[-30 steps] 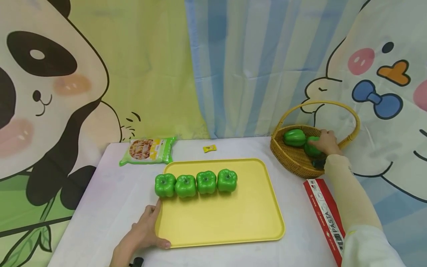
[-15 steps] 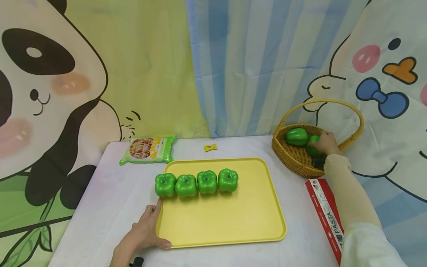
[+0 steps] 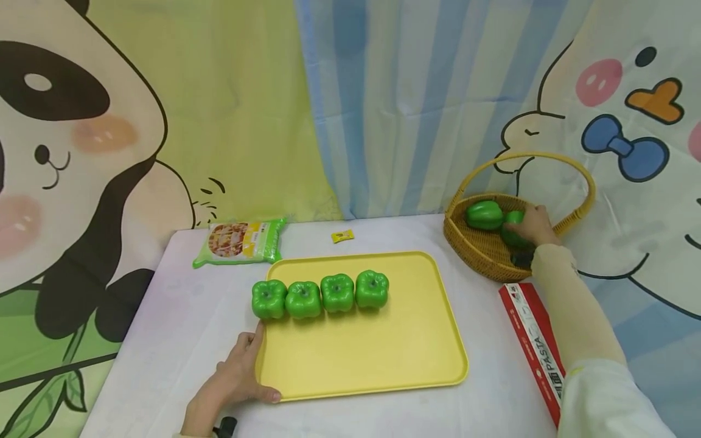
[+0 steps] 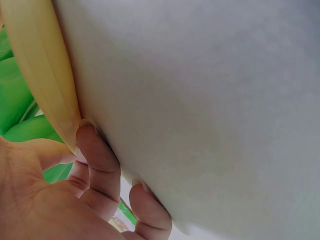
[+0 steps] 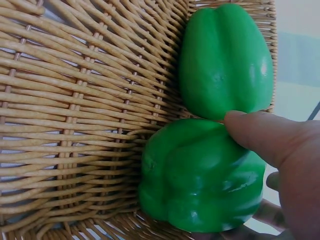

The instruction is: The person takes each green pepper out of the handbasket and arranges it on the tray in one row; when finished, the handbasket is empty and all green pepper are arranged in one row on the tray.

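In the head view my right hand (image 3: pixel 535 225) reaches into the wicker basket (image 3: pixel 476 261) and grips a green bell pepper (image 5: pixel 205 180). The thumb (image 5: pixel 250 127) lies across its side in the right wrist view, the other fingers partly hidden behind it. Another green bell pepper (image 3: pixel 484 215) lies right beside it in the basket. My left hand (image 3: pixel 232 374) holds the yellow tray (image 3: pixel 361 359) at its near left corner, with curled fingers (image 4: pixel 102 155) by the rim in the left wrist view. Several green bell peppers (image 3: pixel 338 292) stand in a row along the tray's left and middle.
A green snack packet (image 3: pixel 241 242) lies behind the tray at the left, and a small yellow wrapped sweet (image 3: pixel 342 236) behind its middle. The red pasta box (image 3: pixel 533 347) lies at the right under my right forearm. The basket's tall handle (image 3: pixel 520 156) arches above it.
The right hand keeps its grip inside the basket, and the pepper there has turned slightly. The left hand stays at the tray. The head view has shifted a little.
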`<state>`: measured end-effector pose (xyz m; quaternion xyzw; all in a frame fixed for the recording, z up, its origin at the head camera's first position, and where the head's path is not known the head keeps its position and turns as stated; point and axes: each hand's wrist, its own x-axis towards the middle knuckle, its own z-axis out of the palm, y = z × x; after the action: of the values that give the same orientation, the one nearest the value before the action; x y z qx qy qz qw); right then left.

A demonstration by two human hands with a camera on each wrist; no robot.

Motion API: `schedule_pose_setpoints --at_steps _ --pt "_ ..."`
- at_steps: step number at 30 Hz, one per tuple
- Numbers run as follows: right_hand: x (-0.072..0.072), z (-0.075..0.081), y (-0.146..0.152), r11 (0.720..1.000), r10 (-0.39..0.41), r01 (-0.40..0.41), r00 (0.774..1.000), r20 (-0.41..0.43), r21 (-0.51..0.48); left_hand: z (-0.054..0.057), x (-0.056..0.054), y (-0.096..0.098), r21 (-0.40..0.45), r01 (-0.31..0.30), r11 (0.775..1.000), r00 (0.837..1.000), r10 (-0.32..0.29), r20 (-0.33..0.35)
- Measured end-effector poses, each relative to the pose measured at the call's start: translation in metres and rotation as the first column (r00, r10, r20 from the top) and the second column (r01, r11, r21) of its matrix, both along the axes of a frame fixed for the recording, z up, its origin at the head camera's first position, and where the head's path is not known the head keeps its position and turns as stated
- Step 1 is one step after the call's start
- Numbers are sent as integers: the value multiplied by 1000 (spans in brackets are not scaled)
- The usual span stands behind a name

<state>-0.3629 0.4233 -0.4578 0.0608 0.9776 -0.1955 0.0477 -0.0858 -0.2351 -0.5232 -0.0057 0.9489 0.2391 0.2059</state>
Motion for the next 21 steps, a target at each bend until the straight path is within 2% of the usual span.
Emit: schedule_pose_setpoints --at_steps 13,21 --pt "14 21 -2 1000 1 -3 997 -78 -25 1 -2 -2 -2 37 999 999 -37 -23" --pt "31 29 -8 998 15 -25 990 -144 -62 0 -1 -2 -9 38 999 999 -38 -12"
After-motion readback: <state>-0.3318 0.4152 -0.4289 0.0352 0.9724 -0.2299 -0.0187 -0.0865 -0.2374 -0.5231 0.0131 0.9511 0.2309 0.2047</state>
